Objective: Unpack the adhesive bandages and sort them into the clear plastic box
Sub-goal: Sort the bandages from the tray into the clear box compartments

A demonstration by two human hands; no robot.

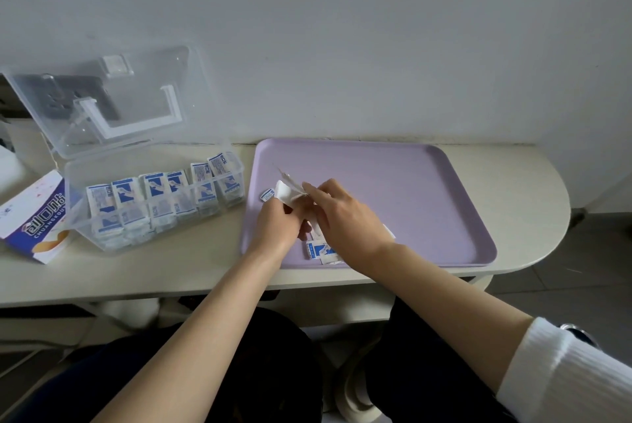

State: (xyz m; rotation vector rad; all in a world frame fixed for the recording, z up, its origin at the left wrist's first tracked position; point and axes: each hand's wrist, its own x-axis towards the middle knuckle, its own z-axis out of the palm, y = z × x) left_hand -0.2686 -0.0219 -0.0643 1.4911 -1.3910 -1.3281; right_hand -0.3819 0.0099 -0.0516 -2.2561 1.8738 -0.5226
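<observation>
Over tray (410,200) near-left: L hand (277,222) grips bandage pack (285,192), R hand (345,217) pinches its loose flap. Pack's prob. light, soft, crinkly; hold by edges. Far left, clear box (154,227) mostly filled.

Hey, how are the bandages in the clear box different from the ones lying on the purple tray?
The boxed bandages stand on edge in packed rows inside the clear plastic box; the tray bandages lie flat and loose on the lavender tray. The boxed bandages are many, the tray bandages only a few. Both have the same blue-and-white wrappers.
</observation>
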